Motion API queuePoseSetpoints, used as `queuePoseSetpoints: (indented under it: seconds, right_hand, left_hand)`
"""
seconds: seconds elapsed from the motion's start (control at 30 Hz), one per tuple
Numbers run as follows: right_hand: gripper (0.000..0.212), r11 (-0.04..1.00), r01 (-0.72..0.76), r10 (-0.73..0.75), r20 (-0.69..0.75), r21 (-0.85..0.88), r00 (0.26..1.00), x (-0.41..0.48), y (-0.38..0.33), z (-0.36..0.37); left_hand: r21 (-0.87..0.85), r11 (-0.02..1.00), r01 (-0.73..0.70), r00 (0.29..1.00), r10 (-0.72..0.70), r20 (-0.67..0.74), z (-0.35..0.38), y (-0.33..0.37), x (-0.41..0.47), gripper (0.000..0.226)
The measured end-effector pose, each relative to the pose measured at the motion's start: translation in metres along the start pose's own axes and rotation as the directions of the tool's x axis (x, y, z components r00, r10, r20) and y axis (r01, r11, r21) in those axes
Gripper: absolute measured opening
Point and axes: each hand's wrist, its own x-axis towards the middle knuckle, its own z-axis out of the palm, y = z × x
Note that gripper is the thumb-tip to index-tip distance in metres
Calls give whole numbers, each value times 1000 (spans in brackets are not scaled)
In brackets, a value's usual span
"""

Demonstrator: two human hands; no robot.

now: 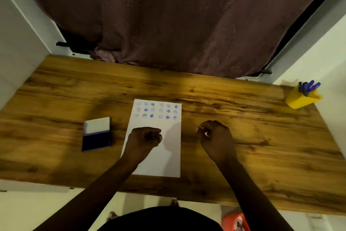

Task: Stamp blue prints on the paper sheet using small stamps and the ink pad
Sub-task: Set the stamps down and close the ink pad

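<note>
Paper (164,156): thin, light, prob slides w/o a hold-down. My left hand (145,138) is fisted over its middle; right hand (215,133) just beside it, curled, contents can't tell. Ink pad (96,134) lies open left of paper on counter (243,118).

No legible text; stamped prints perhaps faces.

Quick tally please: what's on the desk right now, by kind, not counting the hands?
Paper sheet, stamped with blue prints: 1
Ink pad, lid open: 1
Yellow cup holding blue pens: 1
Total: 3
Any stamps are hidden inside the closed left hand and right hand.
</note>
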Motion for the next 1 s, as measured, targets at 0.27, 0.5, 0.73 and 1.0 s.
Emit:
queuePoseSetpoints:
  seconds: [0.27, 0.5, 0.73, 1.0]
  right_hand:
    - [20, 979, 63, -91, 137, 194, 986, 13, -96, 54]
    - [21, 956, 54, -147, 311, 288, 939, 31, -159, 110]
    - [21, 967, 10, -122, 434, 253, 892, 49, -205, 160]
    - [25, 990, -27, -42, 461, 141, 886, 59, -223, 197]
  left_hand:
    - [23, 999, 24, 982, -20, -190, -86, -17, 0, 16]
    - [-26, 999, 34, 953, -40, -301, -164, -47, 1, 16]
    - [165, 978, 128, 884, -37, -466, -217, -77, 14, 14]
    - [255, 955, 150, 949, -67, -308, -232, -85, 31, 30]
